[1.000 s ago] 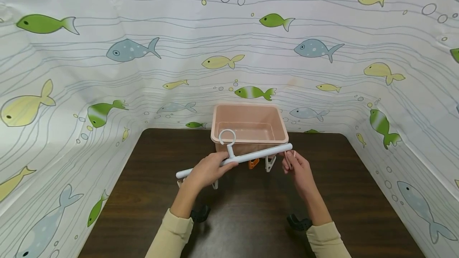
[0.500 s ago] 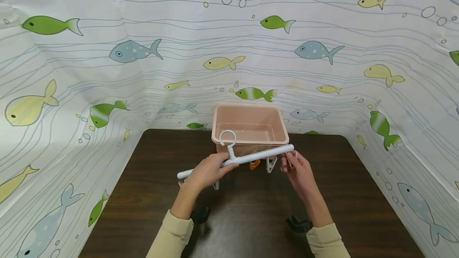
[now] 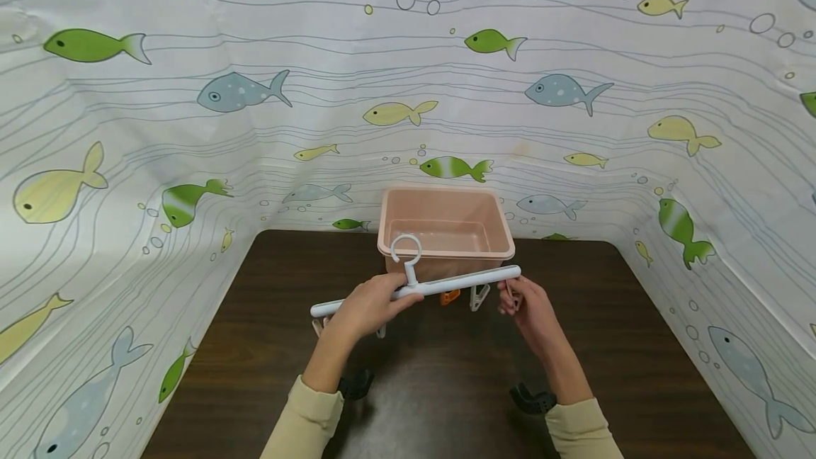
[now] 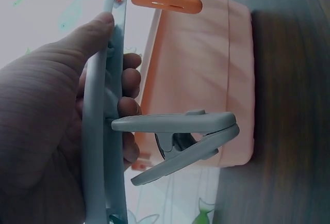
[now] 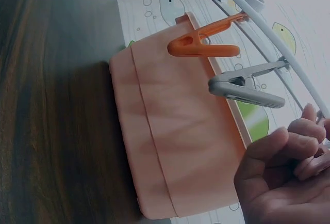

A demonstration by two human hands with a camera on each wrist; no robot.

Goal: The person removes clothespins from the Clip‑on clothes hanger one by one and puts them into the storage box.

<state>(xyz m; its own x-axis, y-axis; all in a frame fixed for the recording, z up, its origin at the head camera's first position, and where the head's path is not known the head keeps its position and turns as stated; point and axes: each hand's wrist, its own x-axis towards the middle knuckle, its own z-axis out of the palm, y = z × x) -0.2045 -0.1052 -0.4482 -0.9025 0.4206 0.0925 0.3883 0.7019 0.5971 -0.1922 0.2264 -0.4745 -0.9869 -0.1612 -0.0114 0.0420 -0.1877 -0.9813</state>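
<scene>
My left hand (image 3: 370,310) grips a white clip hanger (image 3: 468,280) by the middle of its bar, beside the round hook (image 3: 408,246). The thumb lies along the bar's near side, with the fingers wrapped behind it. Below the bar hang an orange clip (image 5: 201,43) and a grey clip (image 5: 247,87) to the right of that hand. Another grey clip (image 4: 180,123) hangs close to the left fingers. At the bar's right end my right hand (image 3: 532,310) pinches a pale pinkish clip (image 3: 515,297), mostly covered by the fingers.
A pink plastic bin (image 3: 446,253) stands at the back of the dark wooden table (image 3: 440,388), just behind the hanger. A white fish-patterned sheet (image 3: 408,55) surrounds the table at the back and sides. Black bands sit on both wrists.
The hanger's right end has dipped slightly, so the bar slants less. My right hand has moved down a little with the clip; the left keeps its grip.
</scene>
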